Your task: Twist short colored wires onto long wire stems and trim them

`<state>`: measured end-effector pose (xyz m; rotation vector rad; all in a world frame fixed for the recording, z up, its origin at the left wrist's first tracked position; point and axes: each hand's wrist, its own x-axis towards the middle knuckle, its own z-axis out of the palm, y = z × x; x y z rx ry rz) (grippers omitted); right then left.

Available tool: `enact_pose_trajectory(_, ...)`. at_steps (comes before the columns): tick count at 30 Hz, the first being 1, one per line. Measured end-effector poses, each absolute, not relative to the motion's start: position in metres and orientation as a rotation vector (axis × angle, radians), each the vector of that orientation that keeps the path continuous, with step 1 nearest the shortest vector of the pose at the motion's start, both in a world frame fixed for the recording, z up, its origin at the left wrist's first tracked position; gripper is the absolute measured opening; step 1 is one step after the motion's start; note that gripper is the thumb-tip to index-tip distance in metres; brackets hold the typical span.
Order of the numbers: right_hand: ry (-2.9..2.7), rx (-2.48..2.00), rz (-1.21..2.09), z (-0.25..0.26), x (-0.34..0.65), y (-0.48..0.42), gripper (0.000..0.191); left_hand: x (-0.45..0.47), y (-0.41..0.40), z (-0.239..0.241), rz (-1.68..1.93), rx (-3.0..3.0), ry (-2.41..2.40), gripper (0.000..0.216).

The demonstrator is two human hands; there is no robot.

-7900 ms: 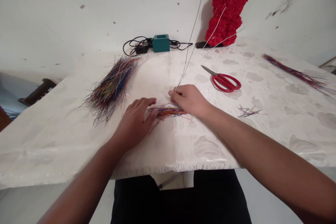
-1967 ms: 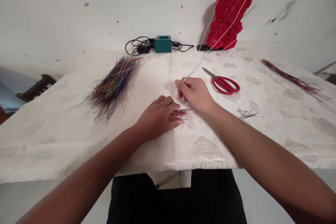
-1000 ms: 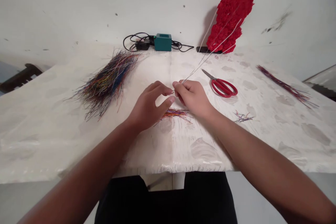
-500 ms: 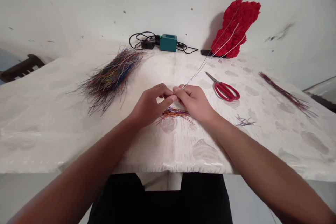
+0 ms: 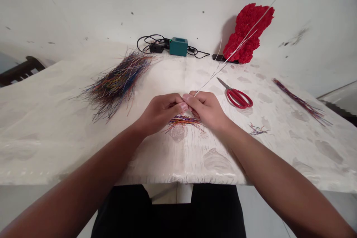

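Observation:
My right hand [image 5: 206,108] is closed on several thin pale wires [image 5: 227,60], which rise from the fingers toward the upper right. My left hand [image 5: 167,111] is closed too, its thumb and fingertips pinched against those of the right. What the left fingertips pinch appears to be the wires' lower ends, though the fingers hide them. Just below both hands lies a small bundle of orange and purple wires [image 5: 185,121] on the table. To the right of my right hand rest red-handled scissors [image 5: 237,96], blades pointing up and left.
A large pile of multicoloured wires [image 5: 119,81] lies left on the patterned tablecloth [image 5: 92,152]. Against the wall are a teal box [image 5: 178,46] with black cables and a red ruffled piece [image 5: 248,33]. Wire scraps [image 5: 259,129] and a thin wire bundle [image 5: 301,100] lie right.
The pale wires have swung, with one now reaching farther to the upper right. The left fingers have curled in closer to the right hand. The view has shifted slightly.

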<state>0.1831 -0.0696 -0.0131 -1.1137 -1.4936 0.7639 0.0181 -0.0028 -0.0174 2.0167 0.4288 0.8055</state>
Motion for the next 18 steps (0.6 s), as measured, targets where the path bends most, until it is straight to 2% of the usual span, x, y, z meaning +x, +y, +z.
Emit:
enact_pose_trajectory(12,-1.464,-1.181,0.749,-0.0127,0.1872,-0.0676,0.049,0.0215,-0.0090,-0.0118,0.915,2.096,0.571,0.013)
enact_pose_trajectory(18,-1.387,-1.090,0.884,-0.0105,0.1896,-0.0677,0.048,0.0151,-0.0063,-0.0091,0.831,2.003,0.520,0.015)
